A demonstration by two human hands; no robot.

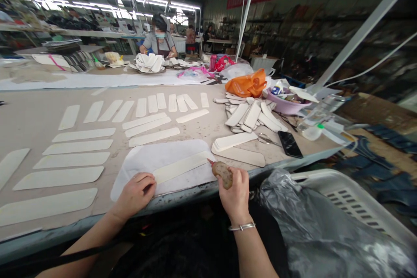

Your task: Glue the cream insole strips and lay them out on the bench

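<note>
A long cream strip (182, 167) lies on a white sheet (137, 158) with rounded corners at the table's front edge. My left hand (138, 193) is at the strip's left end, its fingers curled and pinched on that end. In my right hand (236, 191) is a small squeeze bottle (223, 173) with a reddish pointed nozzle, wrapped by my fingers. The nozzle tip is at the strip's right end; whether it touches cannot be made out. Several similar strips (71, 160) are laid out in rows to the left and behind.
At the right lie a heap of strips (252, 115), scissors (267, 139), a black phone (289, 144), an orange bag (246, 84) and a purple basin (286, 104). A white basket (352, 200) with grey plastic stands beside me. Across the table a person (159, 41) works.
</note>
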